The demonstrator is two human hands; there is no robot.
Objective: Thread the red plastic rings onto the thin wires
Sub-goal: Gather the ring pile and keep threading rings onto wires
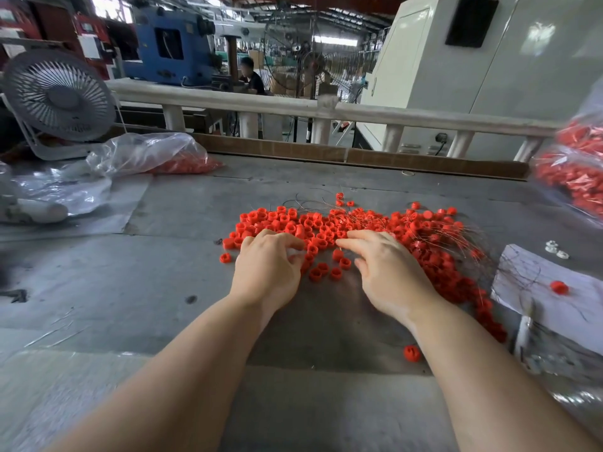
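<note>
A wide pile of small red plastic rings lies on the grey table, with thin wires tangled through it and fanning out to the right. My left hand sits at the pile's near edge. Its fingers curl down onto the rings with the thumb close under them, and I cannot see whether a ring is pinched. My right hand lies beside it, its fairly straight fingers reaching left and touching the rings. A few loose rings lie between the two hands.
A clear bag holding red rings and a desk fan stand at the back left. More bagged rings are at the right edge. A paper sheet with wires and one ring lies on the right. A stray ring is near my right forearm.
</note>
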